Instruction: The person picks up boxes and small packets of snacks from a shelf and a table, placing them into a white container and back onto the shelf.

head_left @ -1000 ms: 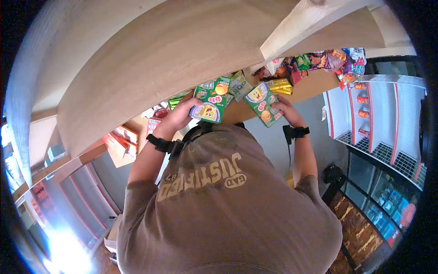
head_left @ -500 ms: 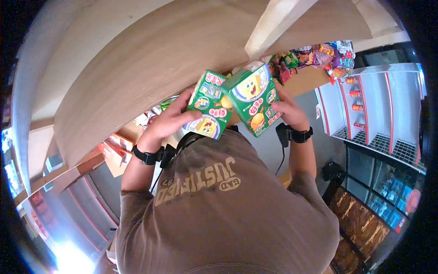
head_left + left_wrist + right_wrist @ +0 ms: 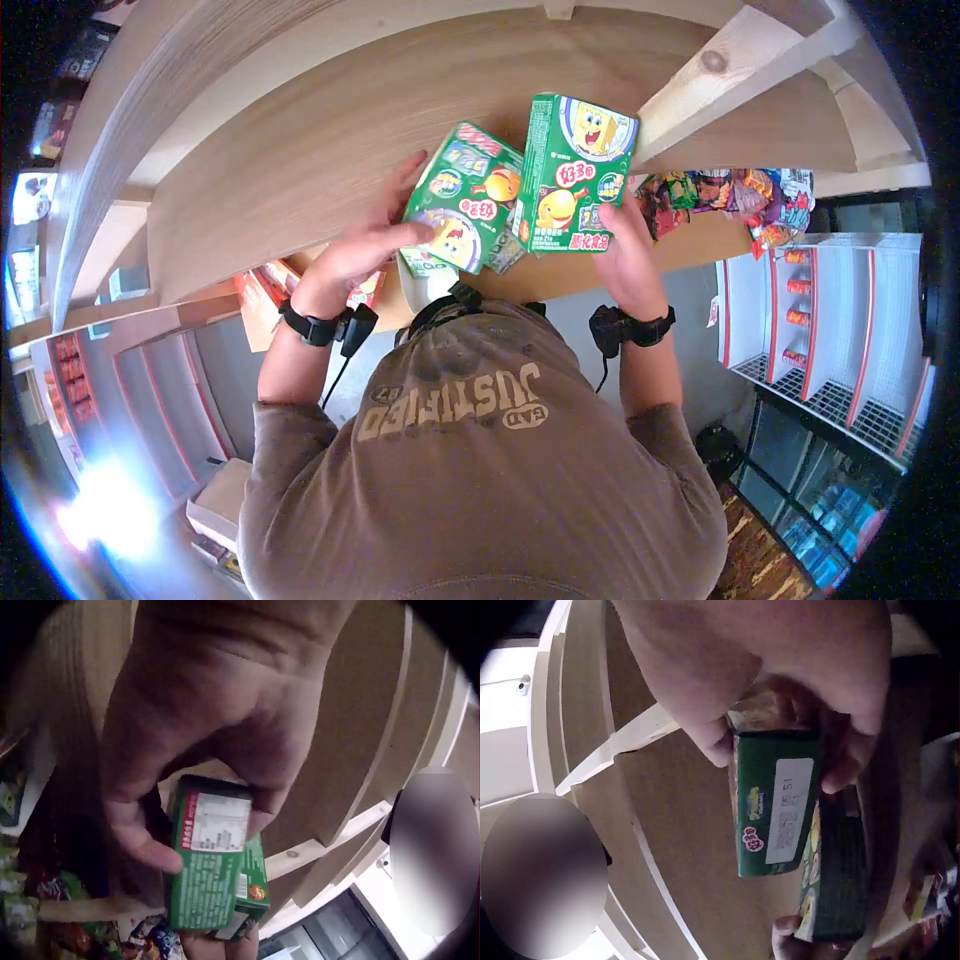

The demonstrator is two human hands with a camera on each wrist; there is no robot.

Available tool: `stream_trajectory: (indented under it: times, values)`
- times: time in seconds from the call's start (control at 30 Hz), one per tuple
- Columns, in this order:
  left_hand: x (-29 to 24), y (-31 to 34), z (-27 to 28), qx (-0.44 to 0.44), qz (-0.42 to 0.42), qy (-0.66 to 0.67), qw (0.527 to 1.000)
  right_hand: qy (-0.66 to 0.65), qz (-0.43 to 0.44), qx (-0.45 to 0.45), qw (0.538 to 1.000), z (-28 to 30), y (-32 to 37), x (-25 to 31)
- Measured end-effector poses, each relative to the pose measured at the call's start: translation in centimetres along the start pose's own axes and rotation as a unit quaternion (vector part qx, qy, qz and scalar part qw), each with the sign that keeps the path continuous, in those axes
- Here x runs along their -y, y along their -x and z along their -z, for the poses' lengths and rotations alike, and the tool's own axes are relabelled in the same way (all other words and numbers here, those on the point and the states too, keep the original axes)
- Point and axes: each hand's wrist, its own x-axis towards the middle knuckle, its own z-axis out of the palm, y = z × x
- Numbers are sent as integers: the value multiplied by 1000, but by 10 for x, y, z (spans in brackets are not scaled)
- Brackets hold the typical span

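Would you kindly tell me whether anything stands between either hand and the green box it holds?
Nothing visible does: the left hand directly grips the left box, and the right hand directly grips the right box.

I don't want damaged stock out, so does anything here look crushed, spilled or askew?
Nothing visible looks crushed or spilled. The left hand holds the left box askew beside the straighter right box. The snack bags on the right look untidy, overlapping in a jumble.
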Motion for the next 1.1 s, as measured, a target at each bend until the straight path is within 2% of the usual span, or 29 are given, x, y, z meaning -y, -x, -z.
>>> stream_trajectory:
  times: [0.03,0.13,0.23,0.43,0.5,0.53,0.6,0.63,0.7,0.73,0.77,0.83,0.9,0.97,1.1]
  values:
    - [-2,1,6,-4,-2,0,1000,4,8,-7,1000,-1,-3,-3]
    - [-15,0,11,-77,4,-116,990,32,-12,0,999,1,-6,-5]
    - [-19,-4,22,-77,-1,-56,995,13,-24,-9,1000,-5,-7,-1]
    - [-20,-8,14,-105,-25,-99,989,2,-47,-10,999,-4,-4,-1]
    - [-16,-8,17,-54,20,-79,995,75,-15,10,997,0,-4,-3]
    - [-14,-8,19,-58,21,-77,995,75,-18,13,997,3,-3,0]
    - [-13,-13,21,-4,49,-79,996,110,-69,49,990,12,-3,10]
    - [-12,-14,21,-12,49,-76,996,111,-74,54,990,12,-3,10]
    - [-10,-17,19,28,81,-40,996,142,-135,56,979,8,0,10]
    - [-15,-17,13,44,87,-43,994,197,-127,77,969,-5,2,12]
    - [-14,-17,10,41,86,-41,995,198,-131,80,968,-10,1,9]
    - [-12,-20,6,69,90,-68,991,256,-183,145,938,-18,-1,5]
    - [-10,-22,6,74,87,-72,991,243,-195,126,942,-22,1,-1]
    - [-6,-24,8,47,65,-50,996,145,-244,120,951,-17,0,-11]
    - [-11,-22,5,18,75,-43,996,140,-245,164,945,-23,-2,-8]
